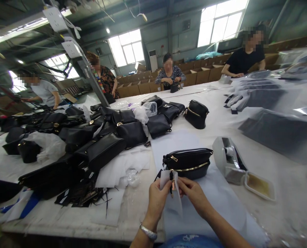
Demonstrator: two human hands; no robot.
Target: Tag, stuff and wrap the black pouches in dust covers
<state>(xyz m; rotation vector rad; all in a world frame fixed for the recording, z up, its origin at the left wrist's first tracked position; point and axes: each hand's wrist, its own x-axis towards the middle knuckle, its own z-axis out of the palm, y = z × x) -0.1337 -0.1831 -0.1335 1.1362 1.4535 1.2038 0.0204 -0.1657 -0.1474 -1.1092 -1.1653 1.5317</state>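
A black handbag [188,160] with gold zips lies on white sheeting right in front of me. At its near left end, a small piece of white tissue paper [178,199] is folded around a dark zip pull or tassel with gold metal. My left hand [157,193] pinches the paper's left side between thumb and fingers. Opposite it, my right hand [192,193] is closed on the paper's right edge, its fingertips partly hidden. Both hands are close together, just short of the bag.
Black bags [107,151] are heaped on the left, with black hang tags [82,191] and white paper sheets [122,167] nearby. One bag [197,113] stands upright farther back. To the right are a tape dispenser [228,158], a shallow dish [260,186] and bagged goods [282,127]. Several people work beyond.
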